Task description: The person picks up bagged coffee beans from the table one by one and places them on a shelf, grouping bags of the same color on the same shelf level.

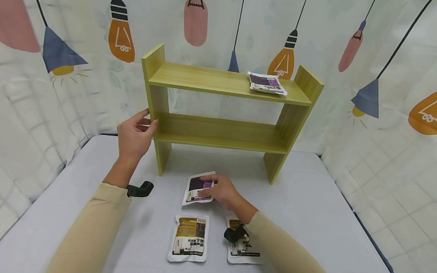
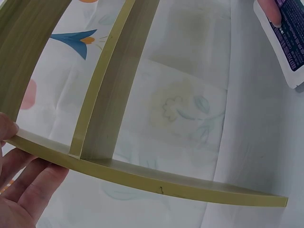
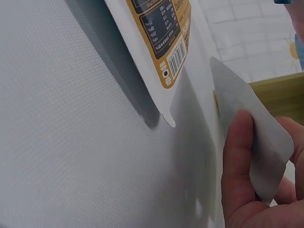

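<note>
A two-tier wooden shelf stands on the table. At its left side panel my left hand grips the edge, thumb on one face and fingers on the other. My right hand pinches a white pouch with a purple label in front of the shelf; its plain back shows in the right wrist view. Another purple-labelled pouch lies on the top board, toward the right end.
Nearer to me lies a pouch with a gold-brown label. To its right, partly hidden by my right forearm, are more gold-labelled pouches. White cloth covers the table. A printed curtain hangs behind the shelf and along both sides.
</note>
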Motion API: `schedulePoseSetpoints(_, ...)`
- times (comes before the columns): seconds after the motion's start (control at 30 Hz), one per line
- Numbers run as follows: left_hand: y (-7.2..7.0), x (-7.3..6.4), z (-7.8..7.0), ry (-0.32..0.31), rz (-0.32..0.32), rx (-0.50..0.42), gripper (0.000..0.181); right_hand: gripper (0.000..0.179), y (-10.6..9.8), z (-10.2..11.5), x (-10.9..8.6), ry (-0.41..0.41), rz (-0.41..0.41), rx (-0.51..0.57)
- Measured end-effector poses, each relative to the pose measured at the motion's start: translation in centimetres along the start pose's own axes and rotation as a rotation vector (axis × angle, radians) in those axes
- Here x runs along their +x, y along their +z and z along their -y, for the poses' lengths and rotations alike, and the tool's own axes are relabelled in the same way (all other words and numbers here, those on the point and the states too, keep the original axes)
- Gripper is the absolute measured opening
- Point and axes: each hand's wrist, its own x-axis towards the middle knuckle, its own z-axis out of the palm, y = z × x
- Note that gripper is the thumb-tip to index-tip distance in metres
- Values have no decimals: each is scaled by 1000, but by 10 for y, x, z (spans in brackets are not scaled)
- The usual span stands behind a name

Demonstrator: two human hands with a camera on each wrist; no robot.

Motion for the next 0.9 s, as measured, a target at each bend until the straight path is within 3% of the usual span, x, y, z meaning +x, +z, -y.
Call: schedulePoseSetpoints(0.9,0,0,0,-2,7,0,40,52,-9,10,-15,-10,26,104)
